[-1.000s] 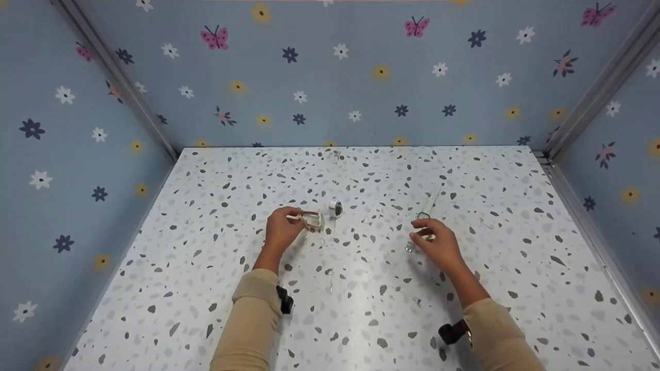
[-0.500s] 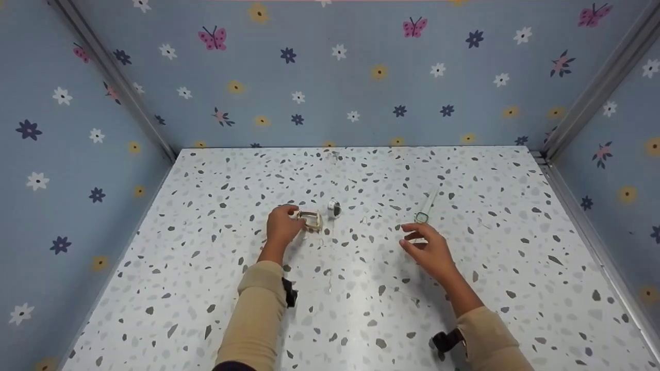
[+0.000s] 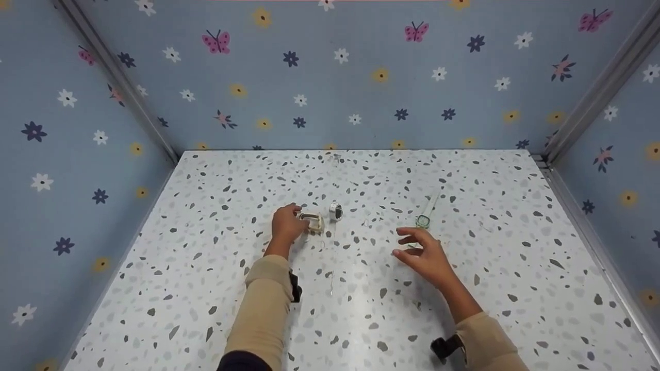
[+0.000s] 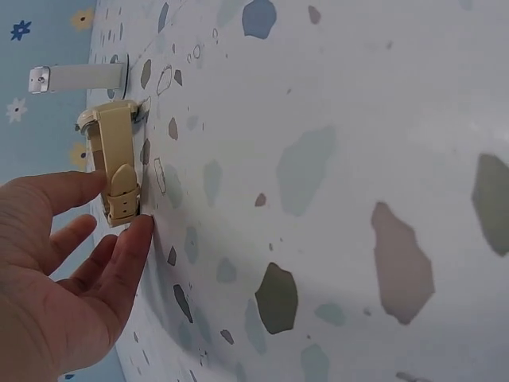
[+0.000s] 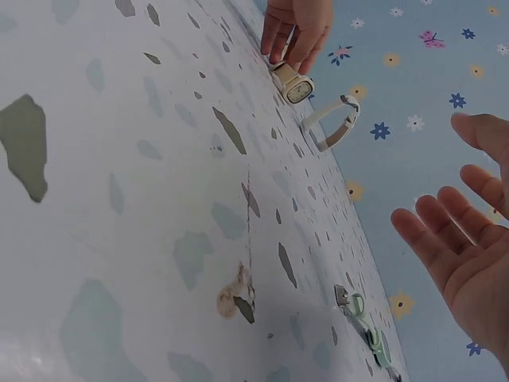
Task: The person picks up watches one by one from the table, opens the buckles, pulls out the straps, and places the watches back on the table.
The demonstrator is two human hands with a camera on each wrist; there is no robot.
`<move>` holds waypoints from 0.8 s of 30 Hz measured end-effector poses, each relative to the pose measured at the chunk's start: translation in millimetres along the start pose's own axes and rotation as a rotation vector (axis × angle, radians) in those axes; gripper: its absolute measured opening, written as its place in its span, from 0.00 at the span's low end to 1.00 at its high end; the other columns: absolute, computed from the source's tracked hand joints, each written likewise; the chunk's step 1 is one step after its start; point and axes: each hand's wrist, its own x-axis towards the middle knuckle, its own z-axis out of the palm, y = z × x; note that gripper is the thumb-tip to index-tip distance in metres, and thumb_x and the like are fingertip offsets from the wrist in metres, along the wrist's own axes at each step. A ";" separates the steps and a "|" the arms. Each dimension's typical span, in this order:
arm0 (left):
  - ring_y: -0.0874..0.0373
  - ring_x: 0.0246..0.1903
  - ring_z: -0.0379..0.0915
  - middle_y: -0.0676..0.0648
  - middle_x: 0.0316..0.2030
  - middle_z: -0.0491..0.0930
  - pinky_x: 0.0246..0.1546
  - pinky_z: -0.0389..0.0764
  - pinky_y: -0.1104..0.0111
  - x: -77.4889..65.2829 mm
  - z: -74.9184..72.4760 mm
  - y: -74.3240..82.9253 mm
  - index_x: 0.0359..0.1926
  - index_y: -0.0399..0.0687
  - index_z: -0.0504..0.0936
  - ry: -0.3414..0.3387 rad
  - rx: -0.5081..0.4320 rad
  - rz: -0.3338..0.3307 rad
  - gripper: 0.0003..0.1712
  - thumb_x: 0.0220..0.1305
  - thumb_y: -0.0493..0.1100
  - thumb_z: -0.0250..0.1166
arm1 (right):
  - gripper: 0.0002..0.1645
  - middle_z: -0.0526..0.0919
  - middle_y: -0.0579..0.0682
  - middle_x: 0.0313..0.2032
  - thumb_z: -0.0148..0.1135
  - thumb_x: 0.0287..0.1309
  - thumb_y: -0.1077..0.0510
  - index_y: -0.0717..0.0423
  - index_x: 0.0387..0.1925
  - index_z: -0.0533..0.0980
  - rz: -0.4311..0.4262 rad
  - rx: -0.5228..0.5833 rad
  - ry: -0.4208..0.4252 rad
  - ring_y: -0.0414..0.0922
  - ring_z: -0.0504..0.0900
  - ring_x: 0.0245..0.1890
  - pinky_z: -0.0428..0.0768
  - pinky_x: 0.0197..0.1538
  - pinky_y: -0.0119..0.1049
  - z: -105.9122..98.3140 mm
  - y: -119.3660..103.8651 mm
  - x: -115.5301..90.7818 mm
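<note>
Cream watch [image 4: 118,143] and white watch [image 3: 332,212] seem looped already; green watch [image 3: 423,221], right, isn't. Left hand [image 3: 287,225], right hand [image 3: 427,256]: fingers apart.

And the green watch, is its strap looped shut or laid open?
Laid open: in the head view, one strap half of the green watch stretches straight out across the table.

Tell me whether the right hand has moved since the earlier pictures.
Yes. In the head view, the right hand has shifted to the person's left and slightly nearer the person, judged against the marks on the speckled table.
</note>
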 end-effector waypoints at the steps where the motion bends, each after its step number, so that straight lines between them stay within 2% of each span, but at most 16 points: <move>1: 0.46 0.52 0.73 0.37 0.52 0.78 0.53 0.76 0.57 0.6 0.4 0.3 0.57 0.38 0.79 -0.004 0.004 -0.001 0.25 0.58 0.37 0.69 | 0.29 0.77 0.56 0.55 0.73 0.52 0.64 0.62 0.57 0.75 0.007 0.005 -0.006 0.53 0.79 0.51 0.82 0.49 0.37 -0.1 -0.5 -0.1; 4: 0.46 0.51 0.74 0.37 0.52 0.78 0.52 0.76 0.57 0.9 1.1 0.6 0.57 0.38 0.79 -0.008 0.011 -0.006 0.24 0.58 0.37 0.68 | 0.30 0.76 0.60 0.56 0.72 0.53 0.66 0.66 0.58 0.74 0.020 0.007 -0.013 0.56 0.78 0.52 0.82 0.49 0.35 0.3 -3.6 -0.6; 6: 0.46 0.51 0.74 0.37 0.52 0.78 0.52 0.76 0.57 0.9 1.5 0.5 0.56 0.37 0.80 -0.002 0.019 -0.003 0.23 0.58 0.37 0.66 | 0.30 0.75 0.63 0.56 0.71 0.53 0.67 0.68 0.58 0.73 0.020 0.007 -0.020 0.59 0.78 0.52 0.81 0.50 0.35 0.3 -14.2 -2.4; 11: 0.46 0.50 0.75 0.37 0.50 0.79 0.49 0.79 0.58 0.3 2.2 1.0 0.55 0.37 0.80 -0.009 0.006 -0.028 0.20 0.62 0.37 0.64 | 0.30 0.74 0.64 0.57 0.70 0.55 0.67 0.69 0.59 0.71 0.018 0.043 -0.053 0.61 0.76 0.54 0.81 0.52 0.43 -1.0 -38.6 -7.5; 19: 0.48 0.43 0.77 0.38 0.44 0.79 0.41 0.81 0.61 -0.5 5.7 1.1 0.49 0.36 0.81 0.018 -0.084 -0.079 0.15 0.61 0.34 0.64 | 0.34 0.69 0.69 0.61 0.69 0.54 0.68 0.72 0.62 0.68 0.053 0.145 -0.095 0.61 0.74 0.56 0.78 0.55 0.50 0.4 -31.3 -6.5; 21: 0.48 0.42 0.78 0.38 0.43 0.79 0.39 0.81 0.62 -1.5 5.2 1.3 0.48 0.36 0.81 0.021 -0.105 -0.093 0.14 0.60 0.33 0.65 | 0.34 0.69 0.68 0.61 0.70 0.55 0.68 0.72 0.62 0.68 0.059 0.151 -0.095 0.61 0.74 0.56 0.78 0.55 0.49 0.8 -30.6 -6.6; 24: 0.49 0.41 0.78 0.38 0.42 0.80 0.38 0.82 0.62 -3.4 4.3 0.6 0.46 0.37 0.81 0.024 -0.122 -0.101 0.13 0.58 0.33 0.66 | 0.34 0.71 0.66 0.61 0.70 0.54 0.67 0.71 0.61 0.69 0.071 0.149 -0.090 0.62 0.74 0.56 0.79 0.54 0.42 1.9 -30.0 -6.7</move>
